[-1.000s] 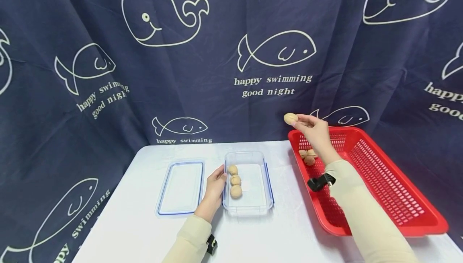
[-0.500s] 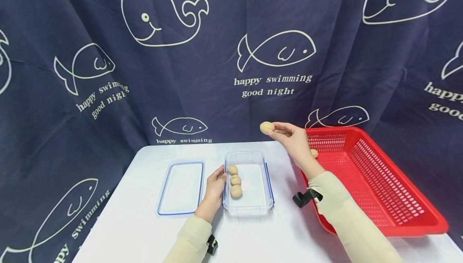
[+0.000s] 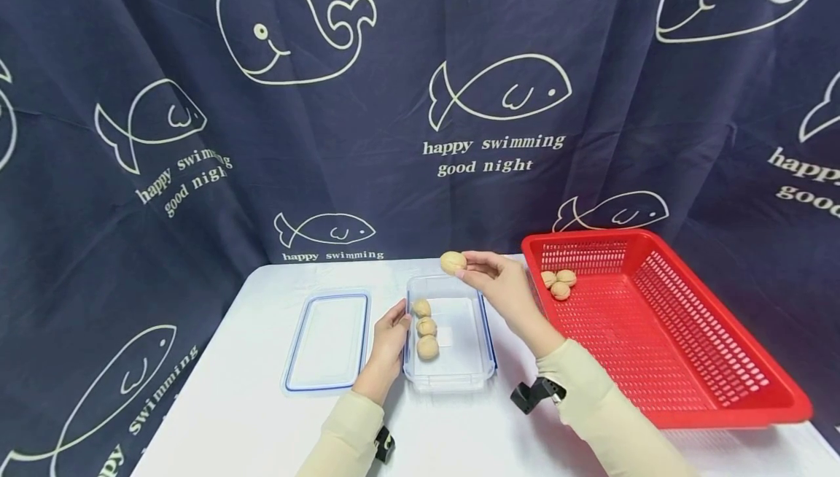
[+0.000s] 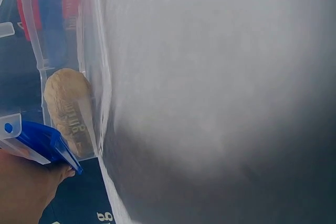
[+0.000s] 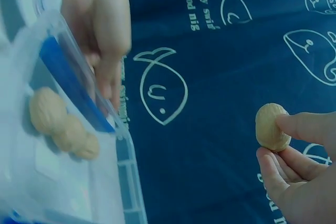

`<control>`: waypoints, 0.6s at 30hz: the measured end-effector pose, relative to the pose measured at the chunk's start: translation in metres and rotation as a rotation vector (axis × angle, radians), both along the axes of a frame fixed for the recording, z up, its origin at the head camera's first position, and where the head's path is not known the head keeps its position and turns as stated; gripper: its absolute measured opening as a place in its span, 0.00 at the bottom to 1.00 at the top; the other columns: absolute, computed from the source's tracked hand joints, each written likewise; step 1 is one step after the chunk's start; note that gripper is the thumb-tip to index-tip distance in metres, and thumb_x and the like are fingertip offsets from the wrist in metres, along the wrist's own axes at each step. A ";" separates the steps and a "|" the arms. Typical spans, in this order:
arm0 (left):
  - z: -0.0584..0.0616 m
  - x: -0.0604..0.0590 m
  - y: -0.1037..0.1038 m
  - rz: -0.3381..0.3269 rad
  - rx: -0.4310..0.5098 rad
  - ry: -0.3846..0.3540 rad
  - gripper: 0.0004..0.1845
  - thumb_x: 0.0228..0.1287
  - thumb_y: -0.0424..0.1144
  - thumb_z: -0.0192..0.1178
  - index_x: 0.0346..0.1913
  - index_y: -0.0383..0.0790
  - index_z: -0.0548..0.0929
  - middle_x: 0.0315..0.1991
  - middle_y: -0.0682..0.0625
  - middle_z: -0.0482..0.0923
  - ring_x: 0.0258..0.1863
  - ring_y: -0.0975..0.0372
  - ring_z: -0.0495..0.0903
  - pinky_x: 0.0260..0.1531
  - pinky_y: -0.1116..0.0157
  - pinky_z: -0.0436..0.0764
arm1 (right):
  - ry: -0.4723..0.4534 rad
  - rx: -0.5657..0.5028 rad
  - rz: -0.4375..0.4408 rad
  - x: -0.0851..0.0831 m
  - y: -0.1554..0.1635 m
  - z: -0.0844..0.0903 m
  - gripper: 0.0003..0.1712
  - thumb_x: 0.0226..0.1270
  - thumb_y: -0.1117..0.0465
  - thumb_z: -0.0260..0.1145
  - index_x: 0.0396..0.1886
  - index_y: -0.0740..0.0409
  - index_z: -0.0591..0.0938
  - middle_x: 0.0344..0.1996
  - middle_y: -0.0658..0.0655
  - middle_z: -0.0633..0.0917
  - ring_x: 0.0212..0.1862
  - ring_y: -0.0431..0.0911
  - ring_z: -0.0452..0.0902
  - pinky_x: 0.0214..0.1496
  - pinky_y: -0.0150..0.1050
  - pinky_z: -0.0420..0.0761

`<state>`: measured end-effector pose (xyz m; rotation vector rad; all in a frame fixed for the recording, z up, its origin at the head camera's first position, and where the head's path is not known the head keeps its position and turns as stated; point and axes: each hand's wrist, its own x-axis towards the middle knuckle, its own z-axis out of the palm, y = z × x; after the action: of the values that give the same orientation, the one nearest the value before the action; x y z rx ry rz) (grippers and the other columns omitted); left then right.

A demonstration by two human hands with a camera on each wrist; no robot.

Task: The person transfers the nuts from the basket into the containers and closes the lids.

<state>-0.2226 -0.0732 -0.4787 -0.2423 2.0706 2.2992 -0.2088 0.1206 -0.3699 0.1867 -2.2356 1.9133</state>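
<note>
My right hand (image 3: 504, 289) pinches a walnut (image 3: 453, 262) between thumb and fingertips, above the far edge of a clear plastic food container (image 3: 461, 338). In the right wrist view the held walnut (image 5: 271, 127) stands apart from the container wall. Three walnuts (image 3: 427, 327) lie in a row along the container's left side. My left hand (image 3: 389, 338) grips that same side from outside, by the blue latch (image 4: 47, 142) seen in the left wrist view; some of its fingers are hidden there.
A clear lid (image 3: 328, 342) with a blue seal lies flat, left of the container. To the right stands a red perforated basket (image 3: 663, 360), with three walnuts (image 3: 561, 284) in its far left corner. A dark blue printed curtain (image 3: 407, 192) hangs behind the white table (image 3: 262, 360).
My right hand has carried the walnut leftward and down, from over the basket's far left corner to the container's far edge. My left hand stays at the container's side.
</note>
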 end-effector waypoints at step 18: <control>-0.006 -0.003 -0.002 -0.001 -0.004 -0.012 0.24 0.71 0.27 0.46 0.68 0.27 0.63 0.68 0.31 0.61 0.69 0.43 0.59 0.71 0.52 0.59 | -0.089 0.050 0.035 0.019 -0.032 -0.058 0.16 0.51 0.74 0.72 0.43 0.73 0.84 0.32 0.63 0.87 0.34 0.44 0.84 0.37 0.27 0.83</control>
<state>-0.2260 -0.0750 -0.4844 -0.2545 2.0692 2.2876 -0.1897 0.0891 -0.4281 0.1509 -2.3546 1.9200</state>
